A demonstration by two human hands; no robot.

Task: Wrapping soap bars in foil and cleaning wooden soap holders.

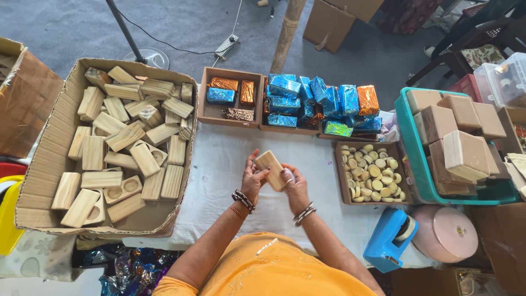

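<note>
Head view shows us, going left to right, a carton (44,181) at nine o'clock piled with pale wooden blocks (127,136), some with round hollows. At twelve o'clock sit shallow trays (204,112) of foil packets (285,87), blue and orange. At centre, over the white cloth (219,164), our left hand (253,181) and right hand (293,183) meet around one block (271,169).

Left fingers are closed on the block's lower left side with the thumb against it; right fingers curl in and press its right edge and back. It is clear of the cloth, held between both hands.

We judge the block light, stiff and dry, not slippery or fragile, with hard corners; the long flat sides give the surest hold.

Its long axis runs from about eleven o'clock down to five o'clock, a broad face turned up to the camera.

At three o'clock lie a tray of small pale discs (372,175), a teal crate (408,148) of larger blocks, and at four o'clock a blue tape dispenser (386,241).
</note>
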